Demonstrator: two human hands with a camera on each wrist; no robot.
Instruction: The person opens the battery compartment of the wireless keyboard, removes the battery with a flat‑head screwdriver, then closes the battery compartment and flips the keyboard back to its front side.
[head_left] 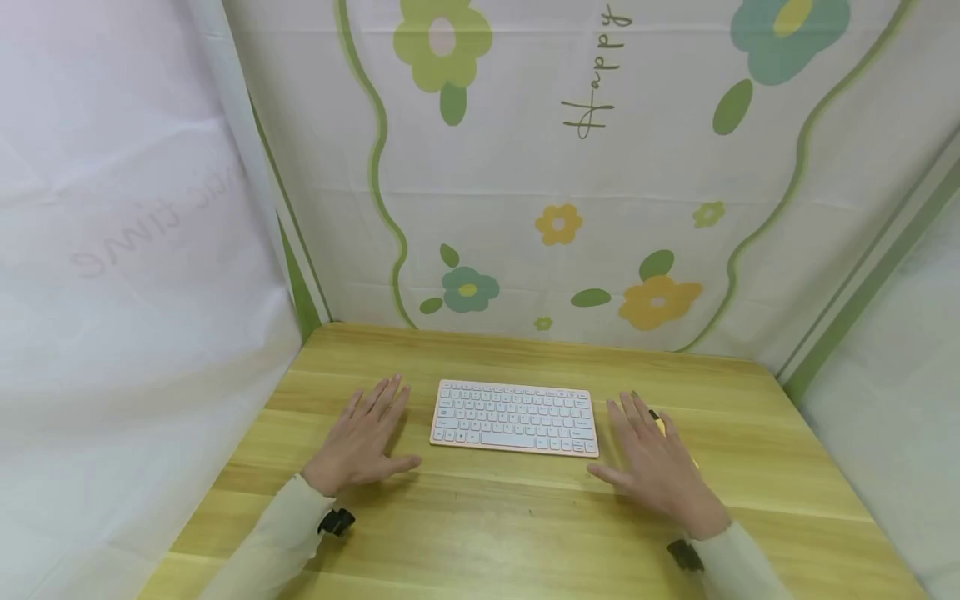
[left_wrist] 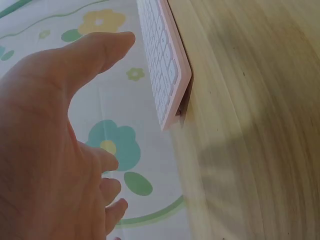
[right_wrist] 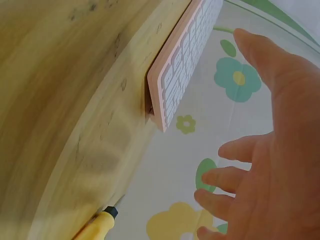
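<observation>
White fabric (head_left: 517,167), printed with green, teal and orange flowers, is enclosing the work area at the rear and on 2 sides. Lettering is running vertically on the rear panel.

Wood-grain desk (head_left: 465,533) is extending below the fabric, its far edge lying along the rear panel.

White keyboard (head_left: 515,419) with a pink frame is resting on the middle of the desk, between the 2 hands. Its space bar side is facing the person. In the 2 wrist views, a dark wedge is showing beneath its raised edge.

Left hand (head_left: 365,442) is hovering above the desk, just beside the keyboard's left end. Its fingers (head_left: 398,407) are extending forward, released and slightly spread; its thumb is pointing towards the keyboard, apart from it.

Right hand (head_left: 655,464) is hovering just beside the keyboard's right end. Its fingers (head_left: 618,419) are likewise extending forward, released, with the thumb pointing inward near the front right corner.

Yellow-handled tool (right_wrist: 96,227) is lying on the desk below the right hand, which is partly covering it in the head view. Its black collar and thin shank are pointing away from the person.

Black wrist units (head_left: 336,522) are sitting at the 2 sleeve cuffs.
</observation>
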